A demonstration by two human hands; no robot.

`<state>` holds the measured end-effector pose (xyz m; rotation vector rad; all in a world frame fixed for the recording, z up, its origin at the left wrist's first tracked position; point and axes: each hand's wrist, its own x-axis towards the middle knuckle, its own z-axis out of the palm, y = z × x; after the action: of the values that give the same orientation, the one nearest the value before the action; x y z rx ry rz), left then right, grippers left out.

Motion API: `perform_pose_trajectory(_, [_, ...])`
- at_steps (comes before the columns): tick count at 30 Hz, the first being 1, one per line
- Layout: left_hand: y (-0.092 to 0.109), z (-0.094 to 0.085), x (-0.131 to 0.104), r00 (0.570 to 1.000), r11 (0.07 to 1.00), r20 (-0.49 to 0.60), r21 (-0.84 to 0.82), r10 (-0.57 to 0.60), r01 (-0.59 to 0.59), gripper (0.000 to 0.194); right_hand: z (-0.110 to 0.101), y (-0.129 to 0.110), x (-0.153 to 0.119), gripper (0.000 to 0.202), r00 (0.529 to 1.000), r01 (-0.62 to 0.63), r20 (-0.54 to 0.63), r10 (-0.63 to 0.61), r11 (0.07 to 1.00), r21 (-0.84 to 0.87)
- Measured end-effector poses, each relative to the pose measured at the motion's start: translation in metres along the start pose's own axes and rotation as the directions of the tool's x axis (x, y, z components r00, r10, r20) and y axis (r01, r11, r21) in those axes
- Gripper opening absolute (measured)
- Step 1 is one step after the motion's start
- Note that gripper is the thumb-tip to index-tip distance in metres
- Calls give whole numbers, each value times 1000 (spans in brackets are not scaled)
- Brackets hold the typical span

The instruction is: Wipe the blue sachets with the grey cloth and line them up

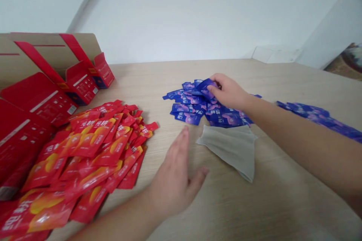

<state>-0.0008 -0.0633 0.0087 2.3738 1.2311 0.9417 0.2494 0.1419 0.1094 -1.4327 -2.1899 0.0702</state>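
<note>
My right hand point(226, 89) pinches a blue sachet point(207, 84) at the top of a pile of blue-and-purple sachets point(195, 101). Its thumb lies over the sachet's edge, and the fingertips behind are hidden. My left hand point(177, 175) is held above the table with its fingers straight and the thumb spread away, holding nothing. Between the hands, a grey cloth point(230, 147) lies against the near side of the blue pile. To the left of my left hand spreads a big heap of red-and-orange sachets point(96, 147).
Open red boxes point(42, 99) stand along the left side, before a large brown carton point(82, 43) with red bands. More blue sachets point(313, 115) lie to the right, partly behind my right forearm. A white object point(271, 53) sits at the back of the wooden table point(135, 79), by the wall.
</note>
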Motion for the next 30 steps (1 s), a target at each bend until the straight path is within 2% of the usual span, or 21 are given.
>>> perform_pose_trajectory(1, [-1,-2,-1,996,999,-91,-23,-26,24,101,0,-20,-23,18,997,78,13,-78,996,54])
perform_pose_trajectory(2, [-3,-4,-1,986,998,-158,-48,-44,37,100,1,-40,-47,17,975,215,13,-220,963,165])
perform_pose_trajectory(3, [-3,-7,-1,979,996,-197,-76,-52,37,96,2,-58,-69,17,937,327,26,-347,904,275])
perform_pose_trajectory(4, [-3,-10,0,977,994,-207,-110,-52,30,87,2,-73,-90,18,899,376,78,-432,849,372])
perform_pose_trajectory(6, [-2,-16,3,986,979,-149,-200,-68,37,55,2,-89,-119,20,850,357,177,-496,790,498])
perform_pose_trajectory(8, [0,-19,6,992,954,-72,-289,-106,81,22,3,-80,-127,25,850,338,171,-499,764,549])
perform_pose_trajectory(9, [2,-20,7,992,945,-47,-315,-114,94,15,5,-67,-123,31,866,344,137,-482,770,537])
perform_pose_trajectory(11, [4,-21,8,995,947,-35,-311,-98,82,15,14,-32,-107,48,915,342,72,-396,859,381])
perform_pose_trajectory(13, [5,-21,9,998,963,-38,-265,-53,41,13,27,6,-86,72,956,227,170,-240,970,89])
perform_pose_trajectory(14, [6,-21,9,999,970,-40,-242,-36,25,13,34,22,-77,82,956,156,255,-142,987,-39])
perform_pose_trajectory(16, [6,-21,9,999,977,-39,-214,-28,19,12,48,44,-64,90,936,86,351,-27,984,-156])
perform_pose_trajectory(18, [6,-22,8,999,978,-19,-206,-43,39,13,60,53,-55,91,927,73,376,-4,983,-169])
perform_pose_trajectory(23, [4,-21,9,996,975,18,-204,-88,90,14,79,56,-36,89,940,65,341,0,981,-180])
perform_pose_trajectory(27, [4,-21,10,993,972,37,-207,-109,114,15,84,60,-18,92,952,51,307,11,979,-195])
perform_pose_trajectory(30, [3,-19,9,984,962,45,-208,-171,176,13,83,54,-7,94,959,71,284,-13,978,-194])
